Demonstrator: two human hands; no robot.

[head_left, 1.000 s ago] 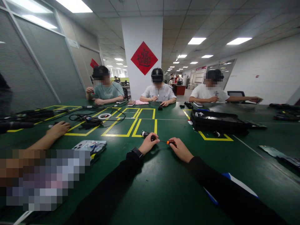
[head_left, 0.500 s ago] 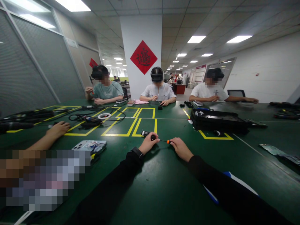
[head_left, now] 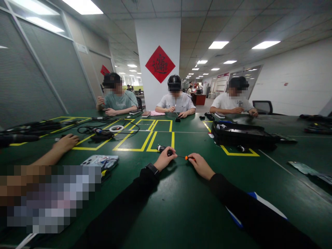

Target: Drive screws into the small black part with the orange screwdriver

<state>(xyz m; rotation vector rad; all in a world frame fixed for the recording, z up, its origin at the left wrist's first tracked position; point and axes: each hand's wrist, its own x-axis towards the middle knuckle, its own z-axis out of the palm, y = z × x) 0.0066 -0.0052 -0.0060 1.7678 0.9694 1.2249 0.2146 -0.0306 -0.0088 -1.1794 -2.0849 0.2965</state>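
My left hand [head_left: 165, 159] is closed round a small black and white cylinder [head_left: 161, 148], whose white-banded end sticks out to the upper left. My right hand [head_left: 201, 166] grips a screwdriver [head_left: 186, 158] with an orange and black handle. The thin shaft points left and reaches the fingertips of my left hand; where its tip ends is too small to tell. Both hands are over the middle of the green table [head_left: 181, 214].
An open black case [head_left: 241, 135] lies to the right. Black cables [head_left: 98, 133] and a white roll [head_left: 116, 128] are at left. Another person's hand [head_left: 67, 141] rests near a phone [head_left: 101, 161]. Three people sit across the table.
The person at the far right has drawn an outstretched arm back in. The view has shifted slightly. My hands keep the same hold.
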